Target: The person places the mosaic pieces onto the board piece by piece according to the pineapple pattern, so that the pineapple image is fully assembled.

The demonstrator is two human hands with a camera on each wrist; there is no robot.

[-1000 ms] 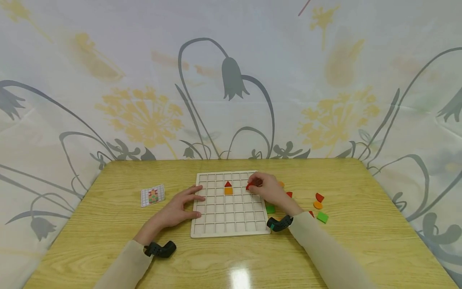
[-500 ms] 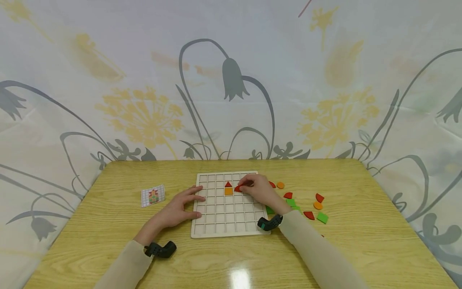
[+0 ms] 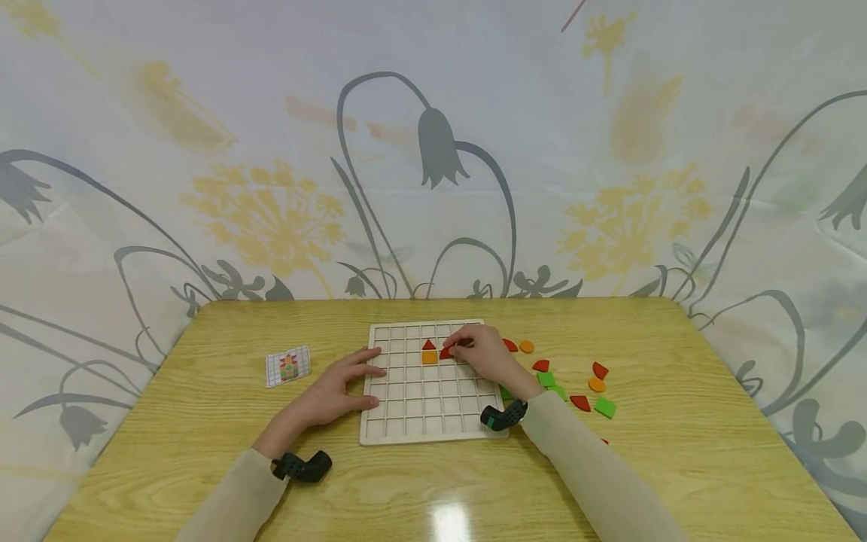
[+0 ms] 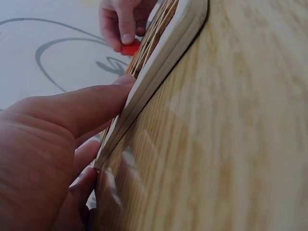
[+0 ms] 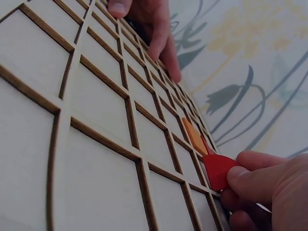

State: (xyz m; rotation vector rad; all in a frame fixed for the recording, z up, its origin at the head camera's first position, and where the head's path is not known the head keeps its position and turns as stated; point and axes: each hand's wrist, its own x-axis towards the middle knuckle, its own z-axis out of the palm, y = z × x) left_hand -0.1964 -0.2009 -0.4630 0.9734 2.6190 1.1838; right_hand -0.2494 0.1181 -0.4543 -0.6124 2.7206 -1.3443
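Observation:
A pale wooden grid board (image 3: 404,410) lies on the table. My right hand (image 3: 482,352) pinches a red quarter-circle tile (image 5: 219,171) between thumb and fingers, over the cell just right of an orange square tile (image 3: 430,357). Directly above that square, a red triangle tile (image 3: 429,345) fills another cell. My left hand (image 3: 332,391) rests at the board's left edge with its fingers spread, fingertips on the rim; in the left wrist view the thumb and fingers lie along the board's side.
Loose tiles lie right of the board: green squares (image 3: 606,408), red quarter-circles (image 3: 580,403) and orange circles (image 3: 526,346). A small pattern card (image 3: 287,366) lies left of the board. Behind the wooden table (image 3: 379,493) hangs a flower-printed backdrop (image 3: 433,226).
My right hand has carried the red quarter-circle tile left across the board, up to the orange square, and has moved only slightly in the last half second. The left hand stays in place.

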